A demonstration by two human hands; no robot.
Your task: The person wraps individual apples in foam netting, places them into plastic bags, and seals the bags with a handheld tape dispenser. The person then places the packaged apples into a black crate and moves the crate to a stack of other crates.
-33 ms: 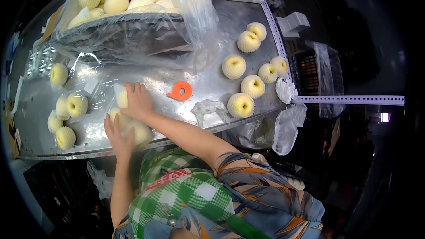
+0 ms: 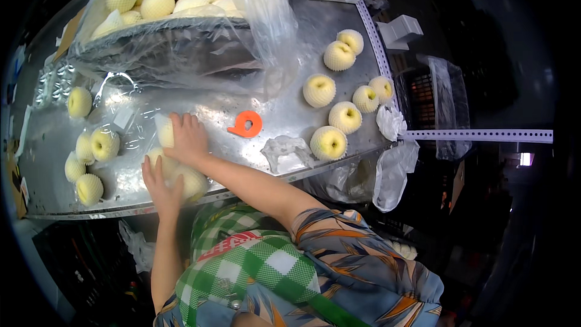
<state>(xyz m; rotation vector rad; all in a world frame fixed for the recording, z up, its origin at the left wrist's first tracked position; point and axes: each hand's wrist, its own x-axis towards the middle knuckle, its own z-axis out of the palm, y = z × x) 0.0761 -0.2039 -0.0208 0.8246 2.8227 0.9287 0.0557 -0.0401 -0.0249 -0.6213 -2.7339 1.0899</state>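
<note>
Pale yellow apples in white foam nets lie in a small cluster at the table's left front, under my two hands. My right hand [image 2: 189, 139] curls its fingers over an upper apple [image 2: 163, 131] of this cluster. Just below and left, my left hand [image 2: 162, 188] presses its fingers round a second apple [image 2: 158, 156]. Another netted apple [image 2: 192, 183] sits between my wrists near the table's front edge, looking hazy, perhaps under clear film. The undersides of the held apples are hidden.
Several netted apples [image 2: 105, 144] stand at the left, and others [image 2: 328, 143] at the right. A plastic-lined box [image 2: 163, 42] of netted fruit fills the back. An orange tape ring [image 2: 249, 124] and a crumpled plastic piece [image 2: 286, 151] lie on the metal table [image 2: 227, 160].
</note>
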